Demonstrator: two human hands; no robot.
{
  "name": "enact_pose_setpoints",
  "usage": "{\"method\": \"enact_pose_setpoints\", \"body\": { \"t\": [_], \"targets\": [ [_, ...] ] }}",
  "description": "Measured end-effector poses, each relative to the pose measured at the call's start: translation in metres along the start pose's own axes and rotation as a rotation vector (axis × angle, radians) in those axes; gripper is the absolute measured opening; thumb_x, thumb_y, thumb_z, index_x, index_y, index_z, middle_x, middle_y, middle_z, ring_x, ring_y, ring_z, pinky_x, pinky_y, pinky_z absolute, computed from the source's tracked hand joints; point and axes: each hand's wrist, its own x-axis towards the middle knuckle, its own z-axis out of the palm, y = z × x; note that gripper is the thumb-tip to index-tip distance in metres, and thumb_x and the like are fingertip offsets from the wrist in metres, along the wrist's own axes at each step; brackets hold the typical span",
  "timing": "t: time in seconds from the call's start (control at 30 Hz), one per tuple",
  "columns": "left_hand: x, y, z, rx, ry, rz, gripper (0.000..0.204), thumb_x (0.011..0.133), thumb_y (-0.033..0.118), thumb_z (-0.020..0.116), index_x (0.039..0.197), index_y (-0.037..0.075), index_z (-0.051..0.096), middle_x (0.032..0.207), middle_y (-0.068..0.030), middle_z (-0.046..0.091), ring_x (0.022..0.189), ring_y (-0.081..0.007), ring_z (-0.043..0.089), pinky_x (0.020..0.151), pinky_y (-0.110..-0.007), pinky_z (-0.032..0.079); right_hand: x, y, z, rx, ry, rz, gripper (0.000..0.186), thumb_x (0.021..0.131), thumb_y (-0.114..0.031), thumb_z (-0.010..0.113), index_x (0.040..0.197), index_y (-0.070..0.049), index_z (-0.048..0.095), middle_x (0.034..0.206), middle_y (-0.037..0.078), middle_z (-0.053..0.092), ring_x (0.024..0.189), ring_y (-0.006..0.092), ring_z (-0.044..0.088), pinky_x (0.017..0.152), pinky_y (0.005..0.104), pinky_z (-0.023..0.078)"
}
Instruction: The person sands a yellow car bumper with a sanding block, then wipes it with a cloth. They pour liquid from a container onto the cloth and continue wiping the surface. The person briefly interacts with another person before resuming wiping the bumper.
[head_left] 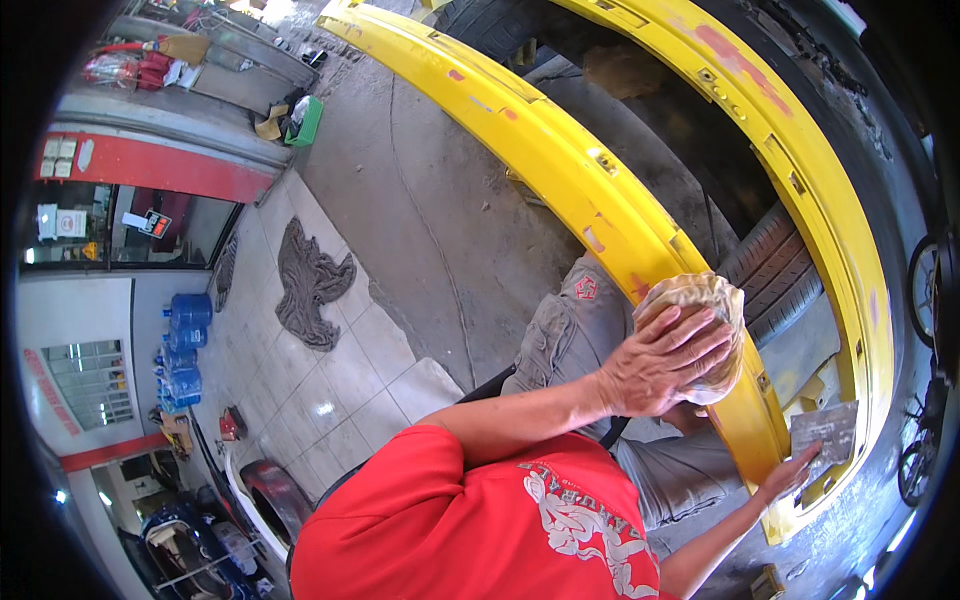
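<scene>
Head view: beige cloth wad [705, 310] is covered by the left hand [665, 362], fingers spread, right of center, over the yellow bumper [560, 135]; whether it is gripped or only pressed can't be told. Grey flat sheet [824, 432] is pinched in the right hand [788, 476], lower right. Bumper is arched from upper center to lower right; reddish patches are visible. Tire [775, 270] is seen between its bars.

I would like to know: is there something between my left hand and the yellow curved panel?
Yes: a pale, wrinkled bundle lies beneath your left hand and, in this view, covers part of the yellow curved panel. I see nothing else in between; whether the bundle touches the panel is hidden.
</scene>
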Motion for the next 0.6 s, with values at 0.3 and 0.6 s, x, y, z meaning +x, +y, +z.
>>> {"method": "enact_pose_setpoints", "body": {
  "t": [0.3, 0.6],
  "targets": [
    [0.058, -0.222, -0.131, 0.344, 0.125, -0.061, 0.043, 0.101, 0.026, 0.065, 0.139, 0.007, 0.068, 0.146, -0.0103, 0.066, 0.140, -0.0335, 0.056, 0.121, -0.048, 0.039, -0.017, 0.065, -0.106, 0.752, 0.407, 0.471, 0.075, 0.107, -0.050, 0.061, 0.153, 0.009, 0.050, 0.137, 0.020, 0.065, 0.100, 0.0300, 0.072, 0.091, 0.0431, 0.063],
    [0.055, 0.120, 0.059, -0.147, -0.306, 0.290, 0.062, 0.090, 0.026, 0.069, 0.151, 0.013, 0.062, 0.159, -0.0072, 0.054, 0.152, -0.0322, 0.043, 0.128, -0.055, 0.025, -0.105, 0.171, -0.122, 1.342, 0.905, 0.989, 0.076, 0.109, -0.070, 0.024, 0.133, -0.014, 0.069, 0.123, 0.008, 0.074, 0.113, 0.0299, 0.067, 0.101, 0.0493, 0.052]
  ]
}}
